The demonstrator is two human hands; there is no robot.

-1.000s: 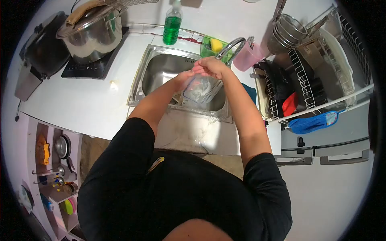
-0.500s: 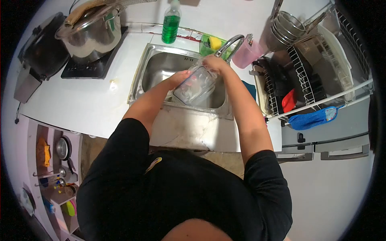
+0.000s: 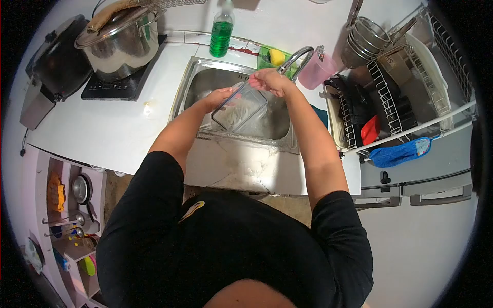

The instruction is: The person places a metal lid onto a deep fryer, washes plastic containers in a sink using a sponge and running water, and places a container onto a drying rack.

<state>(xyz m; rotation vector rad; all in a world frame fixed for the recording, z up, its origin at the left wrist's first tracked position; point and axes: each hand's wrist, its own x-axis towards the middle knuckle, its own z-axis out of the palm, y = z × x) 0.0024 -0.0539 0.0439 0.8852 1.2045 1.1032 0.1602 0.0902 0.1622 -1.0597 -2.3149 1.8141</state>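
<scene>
Over the sink [image 3: 186, 97], my left hand [image 3: 222, 97] grips a clear rectangular food container [image 3: 241, 112] with a dark rim by its left side. The container is tilted, and its see-through walls look wet. My right hand [image 3: 269, 82] is beside the container's upper right edge, below the curved faucet [image 3: 303, 54]. Its fingers are loosely bent and apart, and I see nothing held in them. Whether its fingertips touch the container is unclear.
Behind the sink stand a bottle of green liquid [image 3: 221, 38], a green holder with a yellow sponge [image 3: 277, 56] and a pink cup [image 3: 316, 72]. A dish rack [image 3: 390, 97] is on the right. At left, a steel pot [image 3: 120, 54] sits on a black cooktop [image 3: 110, 90].
The container has shifted slightly left and tilted differently, together with my left hand. My right hand has come off its upper edge and its fingers have loosened.
</scene>
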